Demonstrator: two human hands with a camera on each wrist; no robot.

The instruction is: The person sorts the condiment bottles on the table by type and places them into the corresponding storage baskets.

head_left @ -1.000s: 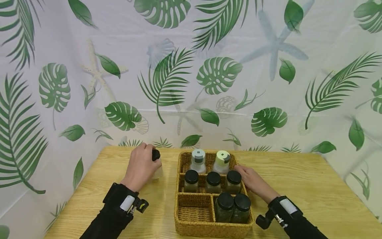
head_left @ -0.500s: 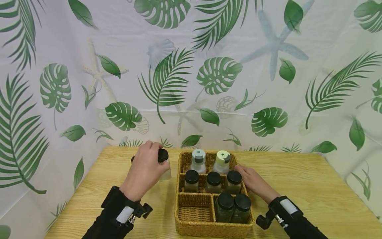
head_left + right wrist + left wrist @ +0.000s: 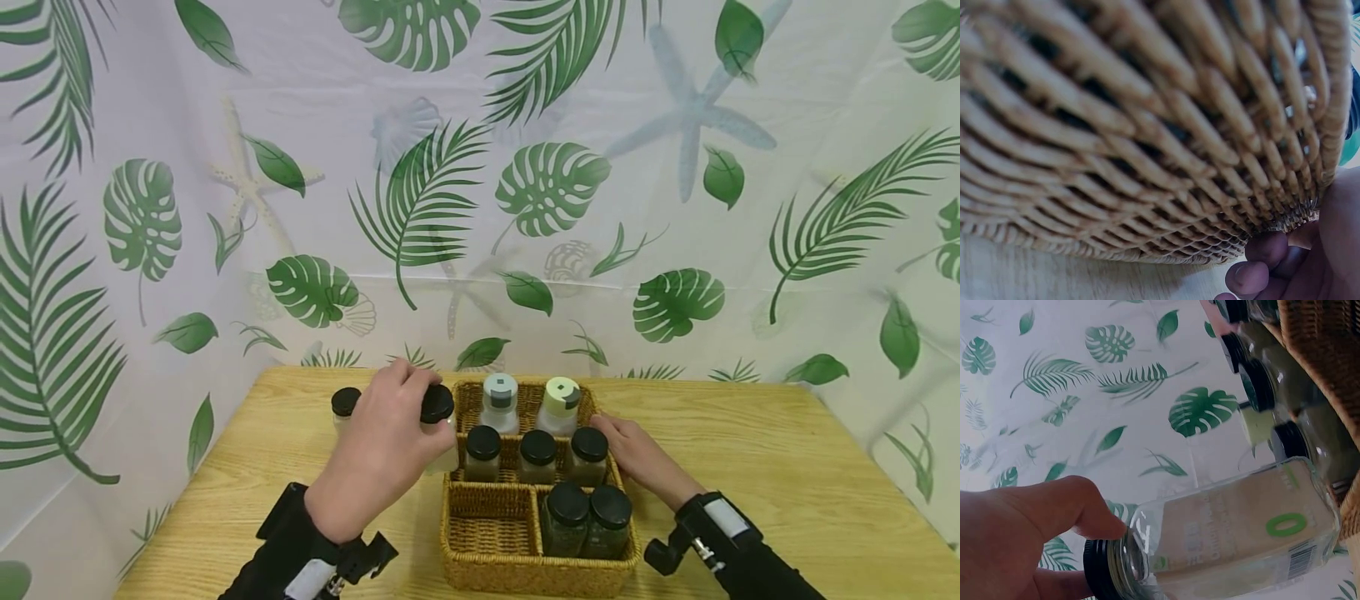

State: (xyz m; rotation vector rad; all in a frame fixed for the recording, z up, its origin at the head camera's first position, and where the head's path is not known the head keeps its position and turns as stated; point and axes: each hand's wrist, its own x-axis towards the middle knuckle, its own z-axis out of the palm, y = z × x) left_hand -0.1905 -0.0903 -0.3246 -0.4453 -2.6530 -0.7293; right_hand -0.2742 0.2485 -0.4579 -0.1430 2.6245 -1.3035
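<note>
In the head view my left hand holds a clear glass spice jar by its black lid, at the left edge of a wicker basket. The left wrist view shows the jar tilted, with pale powder inside and a green mark on its label; finger and thumb pinch it around the lid and neck. My right hand grips the basket's far right side. Curled fingers lie against the woven wall in the right wrist view; part of that hand is hidden.
Another black-lidded jar stands on the wooden table, behind my left hand. Several black-lidded jars fill the basket's middle and front-right compartments. Two capped bottles stand at the back. The front-left compartment shows its woven bottom.
My left hand has lifted the jar and carried it right, up to the basket's left rim. This uncovers another jar behind it. My right hand stays at the basket.
</note>
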